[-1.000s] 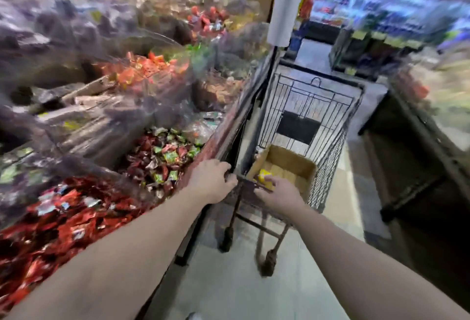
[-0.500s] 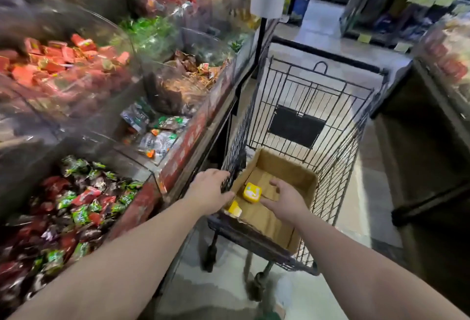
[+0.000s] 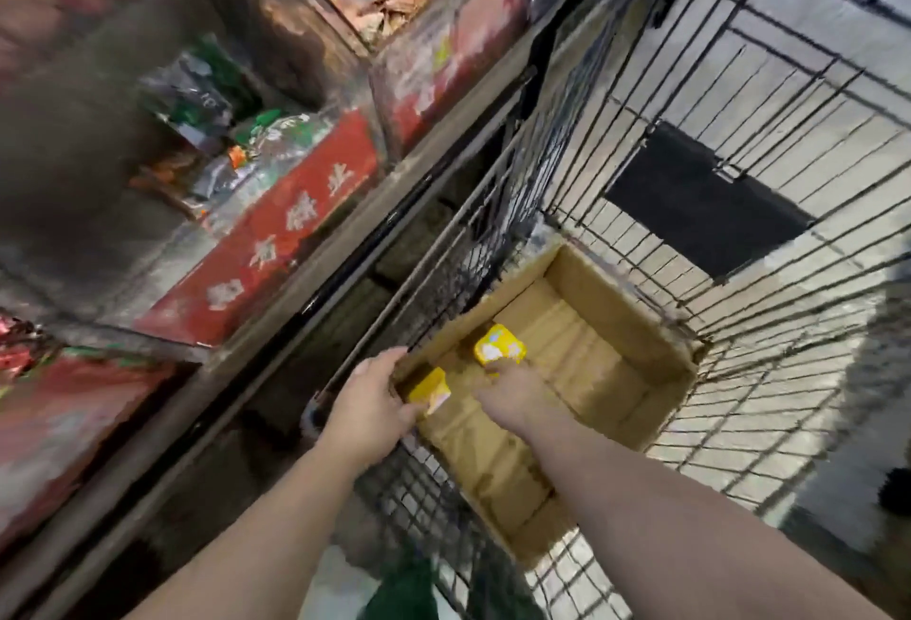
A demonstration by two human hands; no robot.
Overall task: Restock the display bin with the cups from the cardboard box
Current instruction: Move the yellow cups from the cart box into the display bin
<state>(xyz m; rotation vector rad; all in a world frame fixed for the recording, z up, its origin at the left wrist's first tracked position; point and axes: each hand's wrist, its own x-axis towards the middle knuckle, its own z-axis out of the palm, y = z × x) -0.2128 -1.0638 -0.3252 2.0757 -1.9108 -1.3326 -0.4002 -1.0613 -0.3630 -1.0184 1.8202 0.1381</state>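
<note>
Both hands reach into the box in the cart. Left hand curls over the box's near-left corner, fingers touching a yellow cup. Right hand pinches a second cup just beyond its fingertips. Left of both hands, blurred bins of snacks.

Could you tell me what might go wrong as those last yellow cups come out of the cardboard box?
The cup at the right hand seems held only by fingertips, so it may slip back into the cardboard box. The left hand reaches over the wire cart edge for the other cup; it may snag there.
</note>
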